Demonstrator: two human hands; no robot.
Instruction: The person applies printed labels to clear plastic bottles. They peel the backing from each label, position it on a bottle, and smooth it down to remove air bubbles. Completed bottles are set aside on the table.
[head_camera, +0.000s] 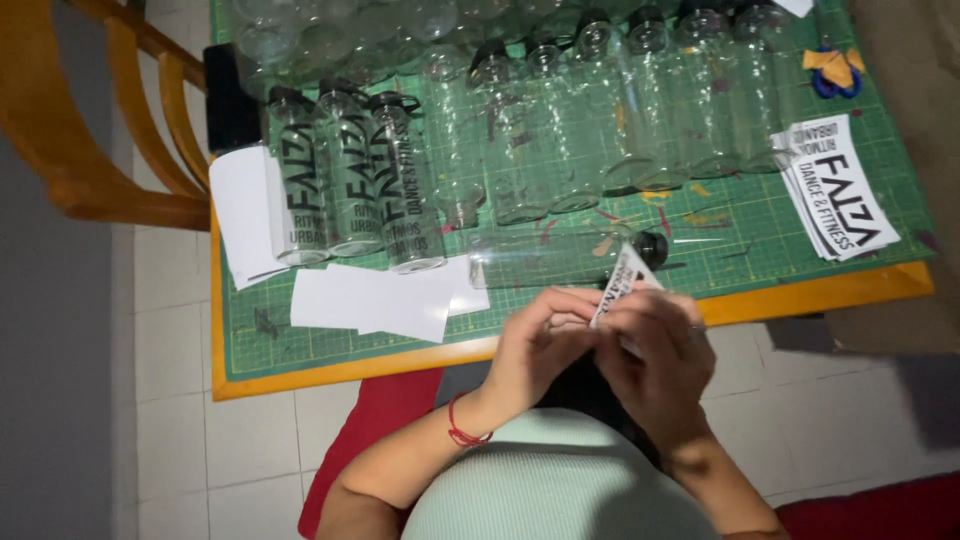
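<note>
Both hands — left hand (540, 340), right hand (655, 350) — pinch one sticker (622, 283), which juts above the grip.

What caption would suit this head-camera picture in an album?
Both hands peel a sticker beside clear bottles on a green mat.

Pale mint ribbed top, bare forearms, thin red cord bracelet (462, 432) at the left wrist.

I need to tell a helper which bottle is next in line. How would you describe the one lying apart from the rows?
Start at the green cutting mat on the orange table. Near its front edge, just beyond the person's hands, one clear bottle lies on its side, black cap pointing right. Unlike the others, it lies crosswise and alone, without lettering.
</note>
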